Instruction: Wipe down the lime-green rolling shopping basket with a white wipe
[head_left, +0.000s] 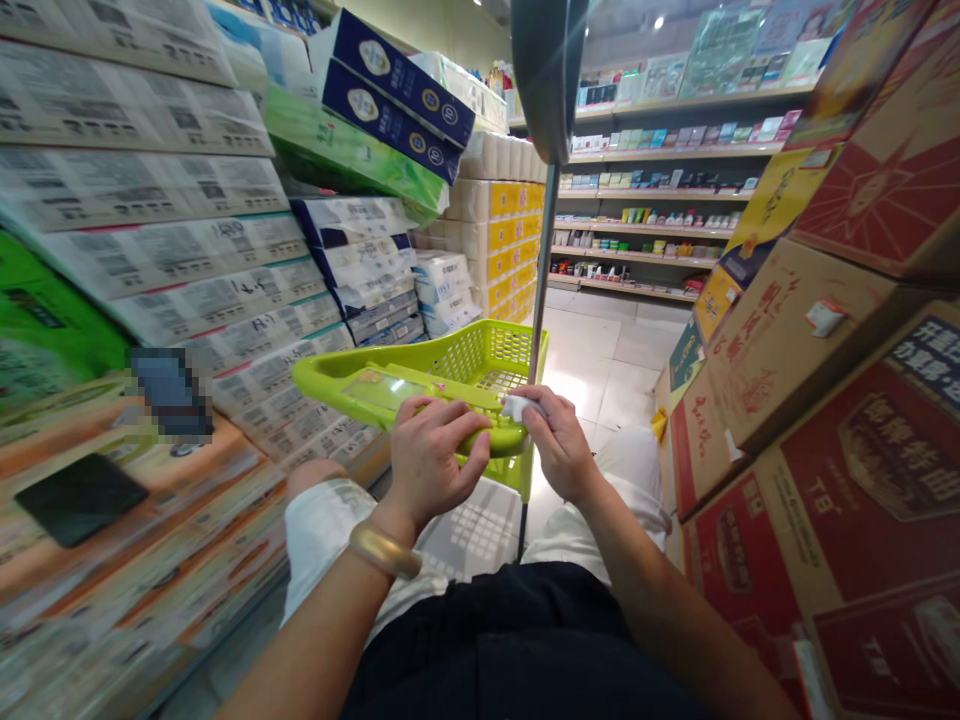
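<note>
A lime-green plastic shopping basket point(420, 355) with perforated walls is in front of me, between my knees. A thin metal pole point(545, 260) rises along its right side to a dark handle point(550, 80) at the top. My left hand point(439, 450), with a gold-coloured bangle point(384, 550) at the wrist, is closed over the basket's near rim. A crumpled white wipe point(523, 407) is pinched in my right hand point(561, 440), pressed against the rim's right corner beside the pole. My fingers partly hide the wipe and the rim.
Stacked tissue packs point(172, 180) rise on the left; a phone point(171, 390) and a dark flat object point(81, 498) lie on lower packs. Cardboard cartons point(810, 340) are piled close on the right. Stocked shelves point(667, 155) stand beyond the tiled floor point(592, 345).
</note>
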